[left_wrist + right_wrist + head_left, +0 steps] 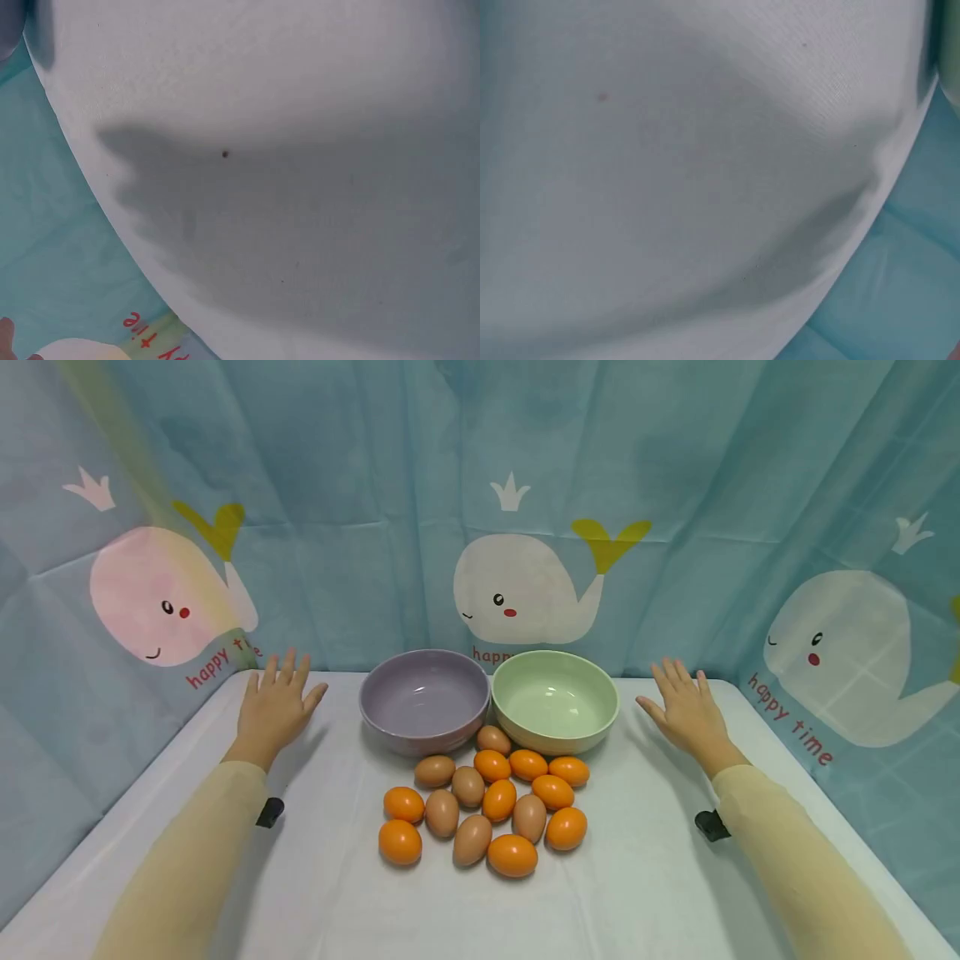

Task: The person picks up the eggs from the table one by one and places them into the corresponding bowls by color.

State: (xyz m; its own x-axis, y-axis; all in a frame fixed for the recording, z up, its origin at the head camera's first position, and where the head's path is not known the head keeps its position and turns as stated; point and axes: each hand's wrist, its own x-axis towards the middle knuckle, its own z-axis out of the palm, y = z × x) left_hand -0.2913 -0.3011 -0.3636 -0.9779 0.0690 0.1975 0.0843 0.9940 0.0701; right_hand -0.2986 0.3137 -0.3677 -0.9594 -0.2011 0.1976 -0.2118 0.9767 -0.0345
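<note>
**Brown eggs [468, 787] and orange ovals [499, 800] cluster below a purple bowl [423, 702] and a green bowl [555, 706]**

Six brown eggs and nine glossy orange ovals lie mixed together in the lower middle of the frame, some touching, others slightly apart. The topmost egg sits just in front of the place where the two bowls meet. The bowls stand upright side by side at centre, purple on the left, green on the right.

The whole group lies between the hands and well apart from both. The left hand [275, 706], at middle left, has straight, spread fingers and an unfilled grasp; the purple bowl is the thing nearest it. The right hand [687, 714], at middle right, is likewise extended with its thumb out, holding nothing — its nearest thing is the green bowl.

Cream sleeves [183, 868] run up from the lower corners, a dark device [270, 812] showing at each wrist. White cloth [637, 877] covers the table, marked by the arms' shadows. A blue curtain [345, 452] with whale prints [525, 589] fills the upper frame.
</note>
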